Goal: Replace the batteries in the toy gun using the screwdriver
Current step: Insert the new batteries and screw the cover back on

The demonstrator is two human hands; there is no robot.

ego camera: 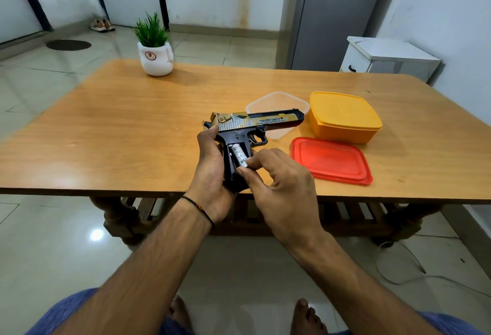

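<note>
Bottom of frame: bare feet (305, 316) and blue shorts (66, 310) are seen above a tiled floor. A black thread band (202, 208) is worn on the left wrist.

Centre of frame, at the near desk (119, 132) edge: the toy gun (255, 120) is held by the left hand (210, 167), its grip clamped round the handle from the left side, thumb up near the slide. The barrel is pointed to the right of the frame, gold and black side up. The handle compartment is seen open, with a silver battery (240, 157) lying in it at a slant. The battery's lower end is pinched by the right hand (281, 183), grip closed on it with thumb and forefinger, the other fingers curled loosely. Whether the battery is fully seated cannot be told.

Right of the gun: a red lid (330, 160) is laid flat on the desk. Just behind it a yellow container (344, 116) is seen with its lid on. A clear container (276, 102) is placed left of the yellow one, partly covered by the barrel.

Far desk edge, upper left: a white pot with a green plant (156, 60).

Beyond the desk: a white cabinet (385, 55) at right, shoes (102, 25) and a dark round mat (68, 45) at upper left.
</note>
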